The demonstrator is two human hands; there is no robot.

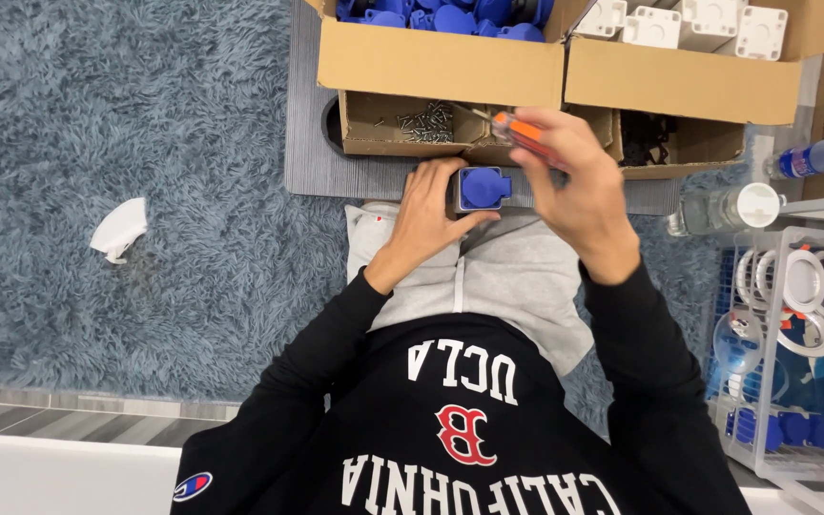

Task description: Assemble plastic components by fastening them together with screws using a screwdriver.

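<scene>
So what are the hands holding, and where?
Left hand grips the blue-capped socket part by its side; right hand holds the orange-handled screwdriver around its handle.

blue socket cap [484, 187], orange screwdriver [525, 133], grey rug [126, 124]

Clad in a black long-sleeved sweatshirt [469, 420] with white block lettering and a red emblem outlined in white across the chest, all upside down from the head view. Fitted with a small oval red, white and blue logo patch [192, 485] on the left sleeve [278, 381] near the cuff end at 7 o'clock, and a plain black right sleeve [660, 372] running towards 5 o'clock. Paired with light grey trousers [498, 277] over the lap at centre, with a central seam and a tiny red mark on the fabric near 11 o'clock.
</scene>
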